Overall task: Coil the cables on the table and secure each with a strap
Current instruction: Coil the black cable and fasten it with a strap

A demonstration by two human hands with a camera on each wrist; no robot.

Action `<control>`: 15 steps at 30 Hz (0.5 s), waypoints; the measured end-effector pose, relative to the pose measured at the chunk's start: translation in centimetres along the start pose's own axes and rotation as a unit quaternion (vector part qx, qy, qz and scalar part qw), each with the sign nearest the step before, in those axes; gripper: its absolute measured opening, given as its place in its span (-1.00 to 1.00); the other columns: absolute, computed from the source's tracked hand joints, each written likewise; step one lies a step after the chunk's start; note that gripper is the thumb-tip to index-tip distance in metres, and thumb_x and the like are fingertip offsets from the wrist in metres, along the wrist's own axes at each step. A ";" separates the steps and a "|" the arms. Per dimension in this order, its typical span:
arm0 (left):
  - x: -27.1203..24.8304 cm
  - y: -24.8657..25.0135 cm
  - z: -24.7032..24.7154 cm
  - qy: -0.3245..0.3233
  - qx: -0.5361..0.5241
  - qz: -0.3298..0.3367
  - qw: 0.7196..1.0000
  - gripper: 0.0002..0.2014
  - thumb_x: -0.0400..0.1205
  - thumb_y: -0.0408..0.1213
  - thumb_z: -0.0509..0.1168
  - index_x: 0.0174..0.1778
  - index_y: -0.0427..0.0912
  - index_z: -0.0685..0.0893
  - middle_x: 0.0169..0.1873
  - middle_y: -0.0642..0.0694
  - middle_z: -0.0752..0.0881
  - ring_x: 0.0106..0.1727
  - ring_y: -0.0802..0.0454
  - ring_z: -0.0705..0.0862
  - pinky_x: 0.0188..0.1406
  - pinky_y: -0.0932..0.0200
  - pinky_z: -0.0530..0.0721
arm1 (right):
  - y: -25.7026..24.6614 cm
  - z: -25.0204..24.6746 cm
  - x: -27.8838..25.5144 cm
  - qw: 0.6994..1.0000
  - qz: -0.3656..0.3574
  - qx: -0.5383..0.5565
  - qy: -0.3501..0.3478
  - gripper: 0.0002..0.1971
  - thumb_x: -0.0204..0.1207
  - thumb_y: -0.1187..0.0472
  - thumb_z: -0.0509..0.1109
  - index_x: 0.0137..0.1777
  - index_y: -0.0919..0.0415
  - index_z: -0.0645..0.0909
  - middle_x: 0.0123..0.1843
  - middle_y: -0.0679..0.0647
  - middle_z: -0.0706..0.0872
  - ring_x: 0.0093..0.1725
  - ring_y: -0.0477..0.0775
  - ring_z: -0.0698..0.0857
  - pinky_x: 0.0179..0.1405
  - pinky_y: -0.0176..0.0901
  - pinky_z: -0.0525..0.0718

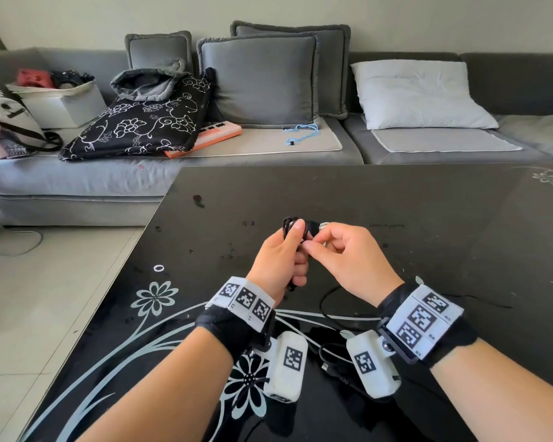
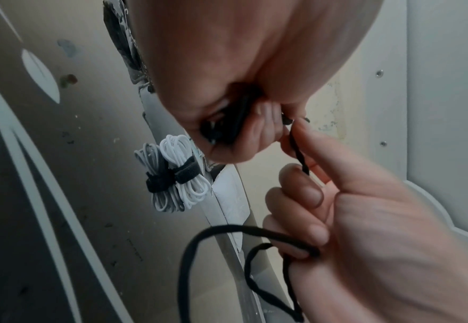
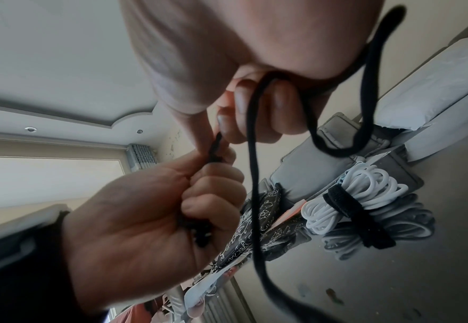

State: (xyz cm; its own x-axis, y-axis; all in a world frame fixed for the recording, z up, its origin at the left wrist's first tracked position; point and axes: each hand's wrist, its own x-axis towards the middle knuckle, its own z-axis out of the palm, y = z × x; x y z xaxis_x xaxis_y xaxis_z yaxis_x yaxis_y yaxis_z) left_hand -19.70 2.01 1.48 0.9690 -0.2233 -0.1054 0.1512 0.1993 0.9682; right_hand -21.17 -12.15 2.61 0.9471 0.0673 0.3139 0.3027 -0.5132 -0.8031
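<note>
Over the black glass table (image 1: 428, 218) my left hand (image 1: 292, 250) grips a partly wound black cable coil (image 1: 289, 226), fingers curled round it. My right hand (image 1: 309, 247) pinches the same cable's free strand beside the coil. The loose black cable (image 1: 324, 301) hangs from the right hand and trails to the table towards me. In the left wrist view the coil (image 2: 227, 129) sits in the fist and the strand (image 2: 299, 153) runs to the right hand's fingertips. A white cable coil (image 2: 182, 172) bound by a black strap (image 3: 357, 209) lies on the table just beyond the hands.
A small white ring (image 1: 158, 268) lies on the table to the left. The table's left edge (image 1: 134, 250) drops to a tiled floor. A grey sofa (image 1: 268, 145) with cushions and bags stands behind the table's far edge.
</note>
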 end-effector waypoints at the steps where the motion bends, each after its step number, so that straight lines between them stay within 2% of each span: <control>1: -0.1 -0.1 0.1 -0.001 -0.003 0.008 1.000 -0.68 0.80 -0.01 0.12 -0.18 -0.11 0.51 -0.54 0.04 0.24 -0.58 0.13 0.21 -0.62 0.26 0.27 | 0.0 0.1 0.0 1.000 0.003 0.002 -0.005 -0.77 0.55 0.15 0.50 -0.28 0.25 0.67 -0.58 0.08 0.46 -0.58 -0.15 0.33 -0.49 -0.43 0.31; 3: -0.2 -0.2 0.3 -0.002 -0.007 0.015 1.000 -0.67 0.80 0.00 0.13 -0.20 -0.12 0.53 -0.54 0.05 0.27 -0.57 0.13 0.24 -0.60 0.24 0.31 | 0.0 0.3 -0.1 1.000 0.011 0.007 -0.015 -0.76 0.57 0.12 0.48 -0.27 0.24 0.66 -0.50 0.29 0.59 -0.53 -0.10 0.39 -0.49 -0.35 0.35; 6: -0.4 -0.2 0.5 -0.001 0.004 0.020 1.000 -0.68 0.76 0.03 0.20 -0.17 -0.13 0.57 -0.51 0.05 0.34 -0.56 0.13 0.26 -0.59 0.23 0.30 | 0.0 0.4 -0.1 1.000 0.016 0.004 -0.025 -0.76 0.60 0.07 0.41 -0.21 0.21 0.68 -0.34 0.37 0.70 -0.42 0.22 0.52 -0.37 -0.09 0.49; 7: -0.4 -0.3 0.5 0.000 0.014 0.025 1.000 -0.71 0.74 0.01 0.25 -0.15 -0.14 0.59 -0.49 0.03 0.36 -0.56 0.13 0.27 -0.59 0.23 0.29 | 0.0 0.3 -0.1 1.000 0.014 0.003 -0.027 -0.77 0.61 0.08 0.39 -0.18 0.20 0.69 -0.36 0.35 0.69 -0.41 0.21 0.51 -0.37 -0.07 0.49; 10: -0.4 -0.4 0.5 0.004 0.026 0.035 0.999 -0.77 0.70 -0.07 0.34 -0.15 -0.15 0.63 -0.47 0.02 0.40 -0.57 0.15 0.29 -0.61 0.24 0.30 | 0.0 0.3 -0.1 1.000 0.004 -0.007 -0.024 -0.81 0.61 0.12 0.37 -0.16 0.21 0.69 -0.46 0.16 0.56 -0.46 -0.05 0.41 -0.41 -0.17 0.42; 13: -0.2 -0.5 0.6 0.029 0.019 0.041 0.999 -0.73 0.73 -0.07 0.29 -0.19 -0.16 0.60 -0.53 0.05 0.39 -0.59 0.15 0.31 -0.60 0.24 0.31 | 0.3 0.4 -0.1 1.000 -0.004 0.002 -0.013 -0.82 0.56 0.16 0.47 -0.26 0.19 0.68 -0.51 0.10 0.48 -0.49 -0.08 0.36 -0.44 -0.25 0.36; 15: 0.1 -0.6 0.6 0.057 0.010 0.046 0.997 -0.69 0.76 -0.04 0.23 -0.19 -0.17 0.61 -0.54 0.02 0.42 -0.61 0.14 0.31 -0.60 0.24 0.32 | 0.2 0.6 -0.1 1.000 -0.011 0.005 -0.018 -0.87 0.54 0.16 0.52 -0.22 0.15 0.73 -0.52 0.15 0.47 -0.50 -0.09 0.36 -0.43 -0.28 0.35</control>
State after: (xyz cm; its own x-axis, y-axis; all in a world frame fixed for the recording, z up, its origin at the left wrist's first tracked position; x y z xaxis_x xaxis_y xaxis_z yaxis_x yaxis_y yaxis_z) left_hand -19.83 1.35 1.01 0.9948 -0.0941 -0.0391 0.0570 0.1950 0.9792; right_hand -21.17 -11.76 2.16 0.9435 0.1099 0.3126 0.3240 -0.5033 -0.8011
